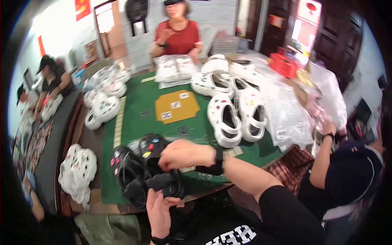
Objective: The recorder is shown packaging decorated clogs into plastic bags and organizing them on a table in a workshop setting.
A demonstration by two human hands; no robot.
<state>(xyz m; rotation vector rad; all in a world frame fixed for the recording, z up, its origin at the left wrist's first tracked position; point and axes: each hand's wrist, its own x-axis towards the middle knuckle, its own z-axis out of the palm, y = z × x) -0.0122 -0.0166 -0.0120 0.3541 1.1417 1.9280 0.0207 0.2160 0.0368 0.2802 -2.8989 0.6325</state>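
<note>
Surveying the green tabletop (pixel 134 122), we judge the work partway: plastic bags (pixel 283 116) and white clogs (pixel 248 100) crowd its sides, none blocking the black clogs (pixel 128 173) at the near edge. Our left hand (pixel 159 214) touches one clog, its hold unclear; our right hand (pixel 183 154) curls over the same clog, fingers bunched (pinching what, if anything, we cannot tell). Bright charms (pixel 147 154) already dot both; what remains is uncertain.

Right hand (pixel 179 155) hides part of one black clog (pixel 164 181); red-shirted co-worker (pixel 178 37) is blurred; lower edge cuts off black shirt (pixel 265 218)
</note>
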